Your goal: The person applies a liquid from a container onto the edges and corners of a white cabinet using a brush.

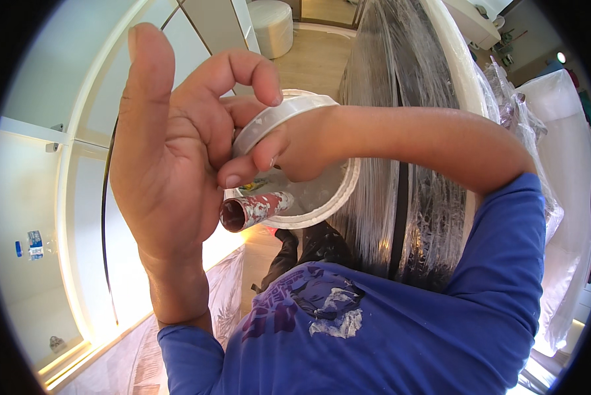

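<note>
Centrally in the frame, both hands grip a roll of tape (279, 118). Left hand (177, 151) pinches its edge; right hand (302, 148) is closed around it, above a white bucket (335, 197).

Blue short-sleeved shirt (401, 336) with purple print and white paint smears on chest; dark trousers (308, 250) just beyond the shirt; 2 bare forearms.
</note>
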`<action>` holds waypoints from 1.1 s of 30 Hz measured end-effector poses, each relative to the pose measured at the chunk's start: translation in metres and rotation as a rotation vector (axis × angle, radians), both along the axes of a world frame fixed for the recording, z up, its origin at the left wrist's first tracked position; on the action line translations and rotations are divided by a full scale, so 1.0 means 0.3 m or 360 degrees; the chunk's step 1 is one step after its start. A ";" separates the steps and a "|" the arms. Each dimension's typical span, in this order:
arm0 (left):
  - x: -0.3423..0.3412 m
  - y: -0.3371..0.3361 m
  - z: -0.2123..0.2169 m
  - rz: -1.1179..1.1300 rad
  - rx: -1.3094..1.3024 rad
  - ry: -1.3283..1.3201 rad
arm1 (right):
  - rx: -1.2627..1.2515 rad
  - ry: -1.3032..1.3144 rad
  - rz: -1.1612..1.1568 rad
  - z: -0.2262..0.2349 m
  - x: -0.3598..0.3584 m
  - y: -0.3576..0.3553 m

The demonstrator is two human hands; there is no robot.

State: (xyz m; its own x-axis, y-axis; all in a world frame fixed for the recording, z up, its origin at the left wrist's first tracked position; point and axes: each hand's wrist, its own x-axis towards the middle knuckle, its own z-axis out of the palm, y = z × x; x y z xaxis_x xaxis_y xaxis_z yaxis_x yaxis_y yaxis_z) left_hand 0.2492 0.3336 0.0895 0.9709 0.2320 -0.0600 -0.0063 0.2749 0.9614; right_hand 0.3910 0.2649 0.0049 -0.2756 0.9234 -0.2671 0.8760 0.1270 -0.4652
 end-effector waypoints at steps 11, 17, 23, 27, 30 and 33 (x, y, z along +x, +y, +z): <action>0.001 0.036 -0.027 -0.0006 -0.0063 -0.0020 | -0.0073 -0.0067 0.0015 -0.002 0.000 0.043; -0.001 0.040 -0.044 -0.0015 -0.0077 -0.0023 | -0.0093 -0.0116 0.0029 -0.002 -0.002 0.032; -0.035 0.083 -0.067 0.0120 -0.0155 -0.0003 | -0.0048 -0.0124 0.0105 0.037 -0.033 -0.026; -0.111 0.126 -0.101 0.0214 -0.0208 0.0034 | -0.0123 0.0054 0.0072 0.186 -0.059 -0.055; -0.165 0.142 -0.121 0.0346 -0.0204 0.0131 | 0.0010 0.0212 0.0095 0.189 -0.043 -0.081; -0.217 0.176 -0.170 0.0378 -0.0148 0.0119 | 0.0076 0.0354 0.0002 0.206 -0.031 -0.070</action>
